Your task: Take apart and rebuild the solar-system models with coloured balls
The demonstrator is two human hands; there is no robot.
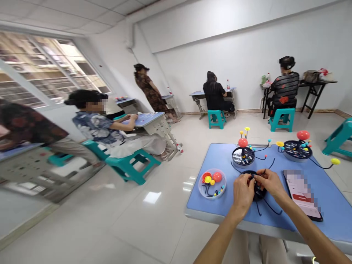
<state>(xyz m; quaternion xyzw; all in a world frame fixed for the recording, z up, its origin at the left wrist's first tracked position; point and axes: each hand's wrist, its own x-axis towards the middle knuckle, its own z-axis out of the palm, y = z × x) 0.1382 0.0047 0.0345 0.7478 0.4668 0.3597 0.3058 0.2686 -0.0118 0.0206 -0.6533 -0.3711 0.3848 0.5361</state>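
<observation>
Left hand [243,194] and right hand [271,183], both bare: thumbs and forefingers pinched inward, fingertips nearly meeting on a small dark piece [253,176], whose exact form I cannot make out. Directly beneath them, partly covered: one black round plastic base [260,193] with thin curved black arms [272,208] reaching outward, lying on a pale-blue desktop [220,152] near its front edge. To the left I list one clear round plastic tub [200,190], holding a glossy red ball [217,177], red and yellow cup-shaped pieces [207,179], small coloured beads and short black curved rods. Behind the hands, one black-based model topped by a red ball [243,142]; farther right, a second of like make, also with a red ball [303,135]. Beside the right forearm, one black-edged smartphone [304,198], screen lit. Beyond, I count several people at other desks, some seated on teal plastic stools [130,167].
</observation>
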